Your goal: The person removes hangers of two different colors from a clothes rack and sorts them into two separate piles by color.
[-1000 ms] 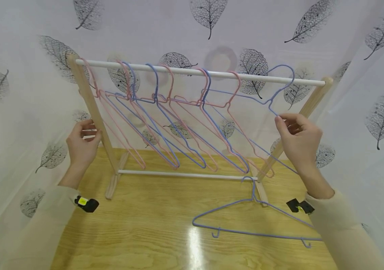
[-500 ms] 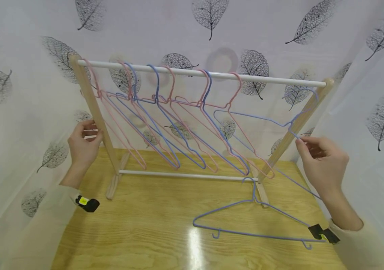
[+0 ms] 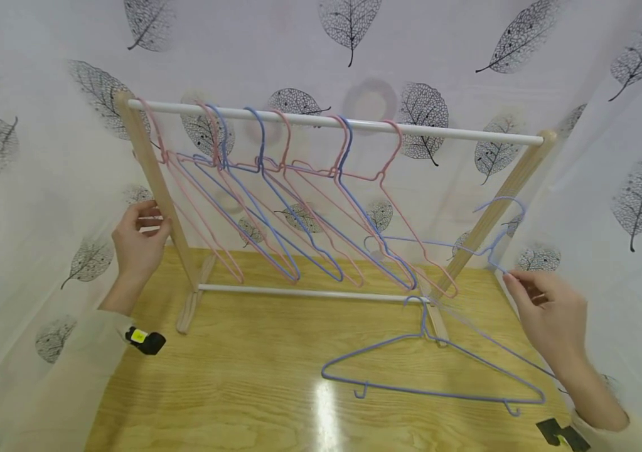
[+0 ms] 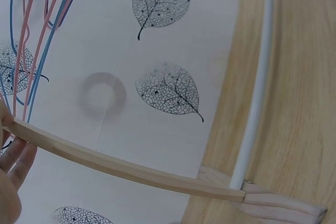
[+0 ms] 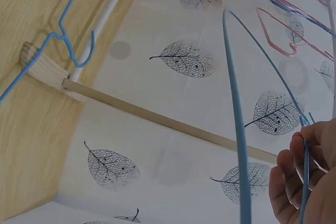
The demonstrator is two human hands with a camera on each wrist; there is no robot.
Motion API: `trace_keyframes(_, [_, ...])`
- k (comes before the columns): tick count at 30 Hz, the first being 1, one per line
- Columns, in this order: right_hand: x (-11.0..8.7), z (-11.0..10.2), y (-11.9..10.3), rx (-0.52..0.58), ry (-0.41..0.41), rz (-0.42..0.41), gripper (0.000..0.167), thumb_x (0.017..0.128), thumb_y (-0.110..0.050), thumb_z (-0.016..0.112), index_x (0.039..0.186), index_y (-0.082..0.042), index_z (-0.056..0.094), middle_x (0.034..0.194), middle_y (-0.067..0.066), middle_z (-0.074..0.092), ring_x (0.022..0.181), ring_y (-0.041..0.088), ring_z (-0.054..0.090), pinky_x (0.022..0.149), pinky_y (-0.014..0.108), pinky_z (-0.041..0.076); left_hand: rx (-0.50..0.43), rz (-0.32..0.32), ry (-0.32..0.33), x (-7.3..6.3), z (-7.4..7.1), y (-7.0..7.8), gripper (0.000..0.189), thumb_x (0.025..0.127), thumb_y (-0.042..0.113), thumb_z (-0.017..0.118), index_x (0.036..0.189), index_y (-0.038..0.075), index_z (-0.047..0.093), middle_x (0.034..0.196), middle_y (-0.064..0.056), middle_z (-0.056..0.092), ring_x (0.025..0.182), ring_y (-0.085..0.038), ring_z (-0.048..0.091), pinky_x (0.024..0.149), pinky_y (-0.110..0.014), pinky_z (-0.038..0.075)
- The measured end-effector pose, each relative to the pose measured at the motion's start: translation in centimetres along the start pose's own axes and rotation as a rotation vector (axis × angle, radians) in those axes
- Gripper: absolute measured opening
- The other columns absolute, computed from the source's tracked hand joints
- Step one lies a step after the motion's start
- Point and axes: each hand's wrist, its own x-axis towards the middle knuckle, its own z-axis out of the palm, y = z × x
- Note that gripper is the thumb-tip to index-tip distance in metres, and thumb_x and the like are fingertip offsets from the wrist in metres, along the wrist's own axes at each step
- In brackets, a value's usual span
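Observation:
My right hand [image 3: 552, 314] pinches a blue clothes hanger [image 3: 489, 252] just below its hook neck, at the right end of the rack. This hanger is off the white top rail [image 3: 456, 132], its hook well below the rail. In the right wrist view its long bar [image 5: 235, 98] stretches across the picture. My left hand [image 3: 139, 242] grips the left wooden post [image 3: 157, 179] of the rack, thumb in front and fingers behind. In the left wrist view, fingertips [image 4: 23, 163] show under that post. Several pink and blue hangers [image 3: 349, 188] hang along the rail.
Another blue hanger [image 3: 433, 395] with two small hooks lies on the wooden table [image 3: 213, 389] before the rack's right foot [image 3: 437, 326]. The right post [image 3: 501, 198] leans between the rail and the table. A leaf-patterned sheet [image 3: 275, 50] surrounds the table at back and sides.
The right hand has lifted the blue hanger's hook off the rail, then carried it right and down past the right post. The left hand stays on the left post.

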Motion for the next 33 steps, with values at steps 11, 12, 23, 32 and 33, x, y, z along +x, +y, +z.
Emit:
trace_keyframes(11, [-3.5, -0.1, 1.5, 0.006, -0.136, -0.042, 0.02, 0.076, 0.016, 0.08, 0.089, 0.001, 0.079, 0.077, -0.021, 0.067, 0.072, -0.025, 0.052, 0.06, -0.001, 0.047, -0.004, 0.004, -0.001, 0.0, -0.1, 0.0, 0.034, 0.097, 0.006, 0.069, 0.13, -0.002, 0.067, 0.096, 0.029, 0.055, 0.083, 0.015, 0.057, 0.071, 0.002, 0.048])
trace_keyframes(12, [-3.9, 0.0, 1.6, 0.003, -0.15, -0.046, 0.02, 0.076, 0.016, 0.081, 0.088, 0.0, 0.079, 0.075, -0.016, 0.069, 0.071, -0.025, 0.052, 0.059, 0.0, 0.048, -0.003, 0.004, 0.001, 0.0, -0.1, 0.0, 0.034, 0.097, 0.006, 0.069, 0.13, -0.003, 0.067, 0.096, 0.029, 0.055, 0.083, 0.016, 0.057, 0.071, 0.002, 0.048])
trace_keyframes(23, [-8.3, 0.8, 2.6, 0.08, -0.309, -0.031, 0.023, 0.077, 0.015, 0.08, 0.09, -0.005, 0.078, 0.075, -0.017, 0.07, 0.064, -0.01, 0.056, 0.055, 0.006, 0.048, 0.006, -0.009, 0.002, 0.0, 0.0, 0.0, 0.035, 0.097, 0.009, 0.068, 0.131, -0.002, 0.066, 0.096, 0.031, 0.055, 0.084, 0.016, 0.057, 0.072, 0.002, 0.048])
trace_keyframes(32, [-10.7, 2.0, 3.3, 0.164, -0.43, -0.003, 0.026, 0.08, 0.014, 0.078, 0.092, -0.009, 0.078, 0.08, -0.02, 0.071, 0.061, -0.004, 0.056, 0.055, 0.009, 0.048, -0.005, 0.002, 0.012, 0.1, 0.2, -0.2, 0.035, 0.097, 0.007, 0.069, 0.131, -0.002, 0.066, 0.096, 0.029, 0.055, 0.083, 0.016, 0.057, 0.071, 0.002, 0.048])
trace_keyframes(33, [-10.8, 2.1, 3.4, 0.157, -0.448, 0.005, 0.026, 0.081, 0.013, 0.079, 0.092, -0.011, 0.079, 0.08, -0.02, 0.07, 0.062, -0.004, 0.056, 0.055, 0.009, 0.049, -0.006, 0.002, 0.012, 0.1, 0.2, -0.2, 0.036, 0.097, 0.006, 0.069, 0.131, -0.002, 0.066, 0.096, 0.029, 0.055, 0.083, 0.016, 0.057, 0.071, 0.002, 0.048])
